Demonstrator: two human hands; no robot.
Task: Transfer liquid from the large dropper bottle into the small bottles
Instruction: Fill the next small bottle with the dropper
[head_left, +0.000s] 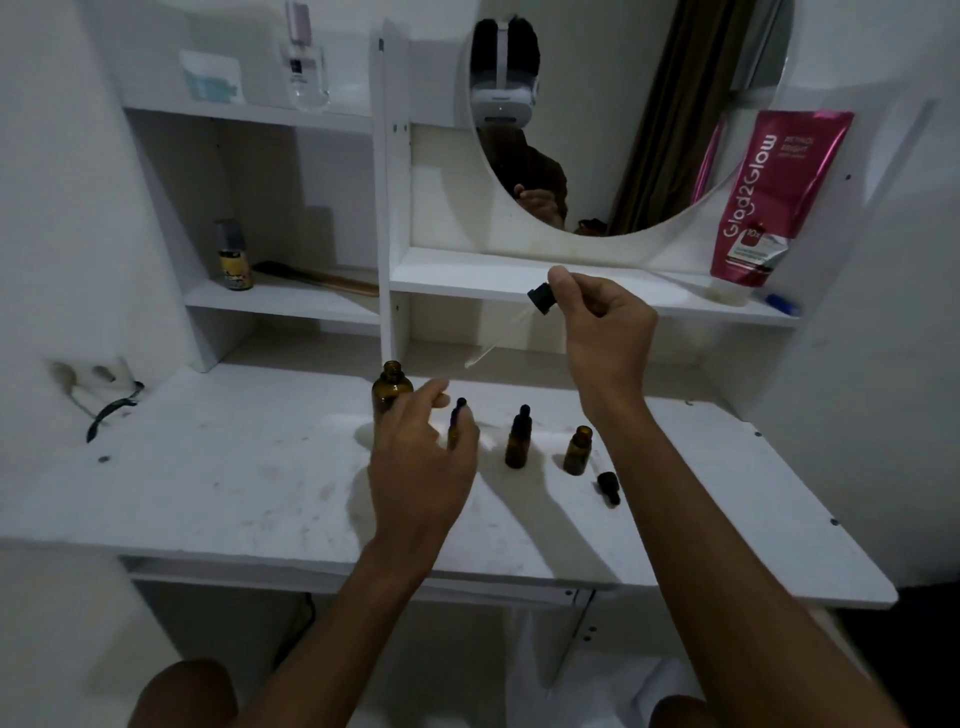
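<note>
My right hand (605, 317) is raised over the desk (234, 483), its grip pinched on the black cap of a dropper (540, 297); the glass pipette slants down and to the left, its tip in the air above and to the right of the big bottle (390, 391). That amber bottle stands open at the back of the desk. My left hand (423, 462) hovers just in front of it, grip loose and half open, holding nothing, and hides most of the first small bottle (456, 423), which is capped. A second capped small bottle (518, 439) stands to its right, then an open one (577, 450), with a loose cap (608, 487) lying beside it. Behind: white shelves, a round mirror (649, 130), a pink tube (763, 202), a spray can (234, 254). The desk is white and scuffed; the room is dim.
</note>
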